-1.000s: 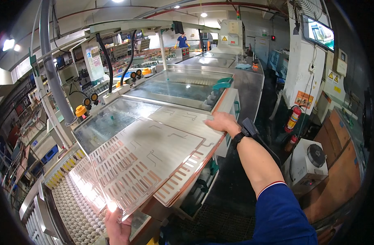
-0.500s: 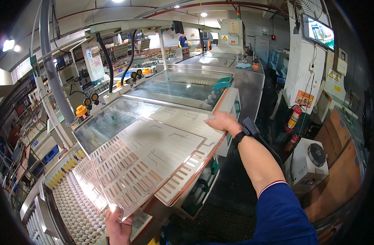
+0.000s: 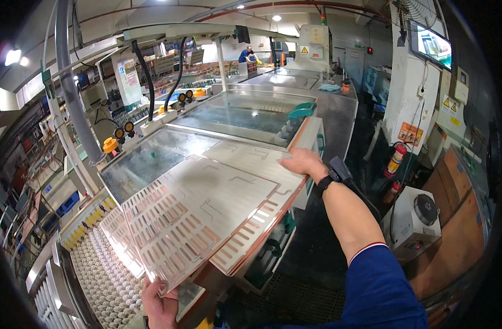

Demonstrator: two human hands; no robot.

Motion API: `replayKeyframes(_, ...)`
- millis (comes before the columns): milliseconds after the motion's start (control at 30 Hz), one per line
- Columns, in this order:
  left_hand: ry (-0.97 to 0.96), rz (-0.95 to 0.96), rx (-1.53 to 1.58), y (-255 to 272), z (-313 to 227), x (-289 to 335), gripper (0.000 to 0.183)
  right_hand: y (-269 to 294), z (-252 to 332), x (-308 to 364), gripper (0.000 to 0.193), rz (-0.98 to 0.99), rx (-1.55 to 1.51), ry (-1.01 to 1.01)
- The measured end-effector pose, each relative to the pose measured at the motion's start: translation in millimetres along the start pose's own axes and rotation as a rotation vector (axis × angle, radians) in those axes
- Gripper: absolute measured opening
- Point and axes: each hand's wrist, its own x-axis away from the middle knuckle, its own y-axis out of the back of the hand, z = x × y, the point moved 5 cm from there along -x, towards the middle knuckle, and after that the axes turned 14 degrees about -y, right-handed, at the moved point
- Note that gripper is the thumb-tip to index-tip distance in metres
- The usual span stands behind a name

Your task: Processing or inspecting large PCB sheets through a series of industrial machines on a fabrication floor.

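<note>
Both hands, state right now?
Left hand: closed on the near corner of the upper panel.
Right hand: on the far right edge of the lower panel; cannot tell whether it grips.

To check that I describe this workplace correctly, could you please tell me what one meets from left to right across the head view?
Blue crate → yellow-orange cap → top patterned panel → right hand → larger red fire extinguisher → wall screen.
</note>
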Motion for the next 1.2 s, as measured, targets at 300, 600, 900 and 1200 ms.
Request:
replayKeyframes(300,-0.099,-0.032,-0.014,6,-9,-14,0.053,5,4,8,0.072,0.048,0.005,-0.013)
replayKeyframes(600,-0.254,-0.075,0.009,53,-111,-16,0.041,4,11,11,0.073,0.013,0.015,-0.007)
replayKeyframes(900,-0.441,-0.096,-0.143,167,-243,-3,0.046,9,6,10,0.069,-0.017,0.0,-0.034)
replayKeyframes(1200,-0.525,-0.201,-0.254,279,-275,-3,0.037,1,10,3,0.068,-0.052,0.016,0.0)
